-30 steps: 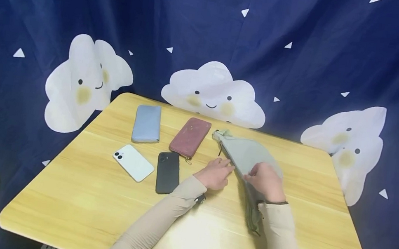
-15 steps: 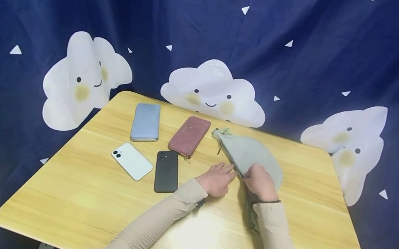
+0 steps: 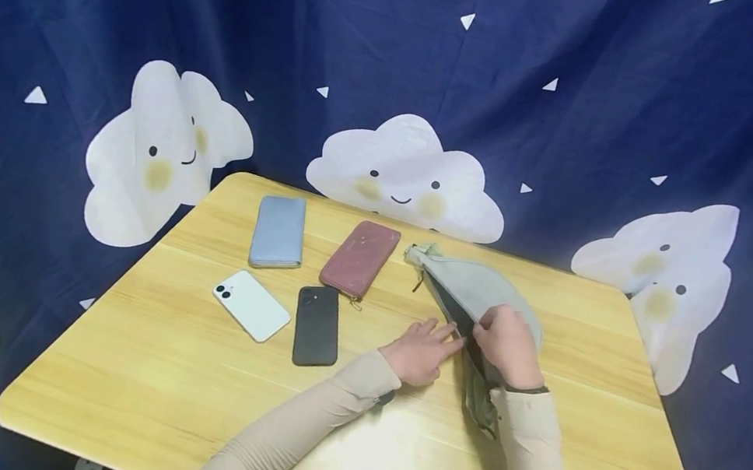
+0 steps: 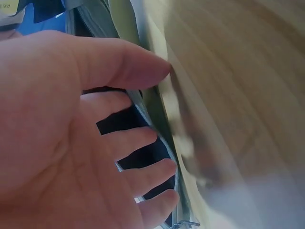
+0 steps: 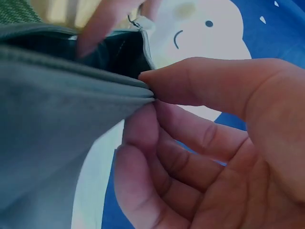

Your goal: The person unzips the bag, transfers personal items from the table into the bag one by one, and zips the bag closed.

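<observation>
A pale grey-green crescent-shaped zip bag [image 3: 483, 283] lies at the right of the table, its mouth gaping with a dark lining inside. My right hand [image 3: 509, 345] pinches the right edge of the opening; in the right wrist view the thumb [image 5: 190, 81] lies on top of the folded edge with curled fingers beneath. Fairly straight fingers of my left hand [image 3: 420, 350] touch the opposite edge. In the left wrist view those fingers reach across the dark opening, fingertips at the zipper edge [image 4: 164, 143]. The zipper's puller [image 3: 418, 282] hangs near the bag's far end.
Left of the bag lie a maroon zip wallet [image 3: 361, 257], a light blue wallet [image 3: 279, 231], a white phone [image 3: 252, 306] and a black phone [image 3: 317, 327]. The wooden table [image 3: 140, 378] backs onto a dark blue curtain [image 3: 400, 42] with cloud prints.
The bag's mouth has widened, showing the dark inside. My right hand first moved onto the opening's edge, then drew it rightward; my left hand has moved right to the opposite edge.
</observation>
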A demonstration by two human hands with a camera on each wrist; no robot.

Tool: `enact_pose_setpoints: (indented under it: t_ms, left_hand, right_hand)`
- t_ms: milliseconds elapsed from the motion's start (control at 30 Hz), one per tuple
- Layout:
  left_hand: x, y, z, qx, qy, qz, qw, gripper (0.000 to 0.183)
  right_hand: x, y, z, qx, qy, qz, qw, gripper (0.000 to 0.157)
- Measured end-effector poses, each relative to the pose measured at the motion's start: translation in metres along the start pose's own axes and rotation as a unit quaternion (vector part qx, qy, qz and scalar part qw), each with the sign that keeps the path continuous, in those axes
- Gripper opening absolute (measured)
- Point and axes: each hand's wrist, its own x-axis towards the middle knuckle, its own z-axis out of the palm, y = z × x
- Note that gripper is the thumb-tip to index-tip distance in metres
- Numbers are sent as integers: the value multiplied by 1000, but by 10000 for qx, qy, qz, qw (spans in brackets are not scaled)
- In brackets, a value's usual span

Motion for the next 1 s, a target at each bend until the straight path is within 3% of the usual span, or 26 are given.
enact_pose_setpoints:
  t_ms: [100,300,667,1000]
  left_hand:
    - [-1,2,1,139,30,24,9999,63]
    - [0,3,6,309,16,-54,9995,59]
    - [0,1,5,330,146,-173,9992,54]
    - [2,-2,6,202,164,-241,9994,56]
  right_hand:
    - [-1,0,-2,38,187,-9,9998,20]
    - [-3,2,-10,68,607,-83,9981,11]
    - [-5,7,-20,329,965,37,9948,15]
    - [-3,6,-13,414,1148,127,9924,16]
